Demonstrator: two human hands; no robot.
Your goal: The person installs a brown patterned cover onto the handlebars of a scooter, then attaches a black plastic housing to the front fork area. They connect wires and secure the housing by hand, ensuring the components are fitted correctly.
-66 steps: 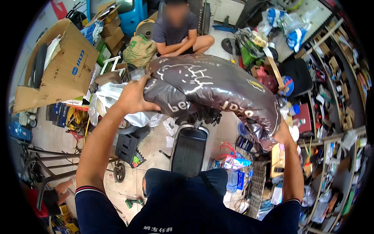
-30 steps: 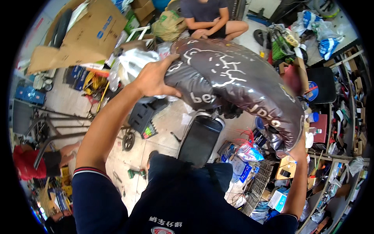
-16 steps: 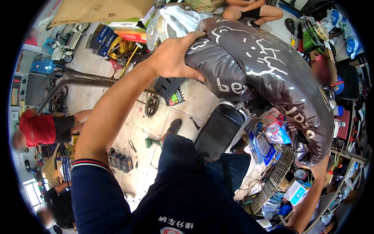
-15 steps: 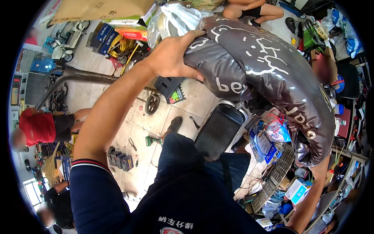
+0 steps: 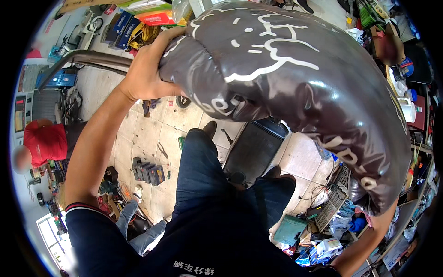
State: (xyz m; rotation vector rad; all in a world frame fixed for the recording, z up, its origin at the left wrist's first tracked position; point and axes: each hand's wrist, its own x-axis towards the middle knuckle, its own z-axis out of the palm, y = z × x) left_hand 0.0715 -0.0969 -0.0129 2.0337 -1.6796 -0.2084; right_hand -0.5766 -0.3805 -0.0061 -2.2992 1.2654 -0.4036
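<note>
Both my hands hold up a big, puffy, glossy dark brown padded piece (image 5: 318, 111), bent in an arc, with white cartoon lines and lettering on it. My left hand (image 5: 150, 69) grips its left end, thumb below and fingers over the top. At the lower right end is my right hand (image 5: 379, 219); its fingers are hidden behind the padding, and mostly the wrist and forearm show. Below the padded piece, in front of my legs, lies a flat black panel (image 5: 256, 152) with a pale rim, partly covered by the padding.
On the tiled floor stand several dark boxy blocks (image 5: 147, 170), with pliers (image 5: 162, 150) nearby. A person in a red shirt (image 5: 45, 143) is at the left, and another person's jeans (image 5: 131, 231) show lower left. Cluttered shelves (image 5: 415, 184) and a teal case (image 5: 290, 229) are at the right.
The padded piece and my left hand have shifted left and look larger in view. The padding covers more of the far floor. A person's jeans and a teal case have come into sight.
</note>
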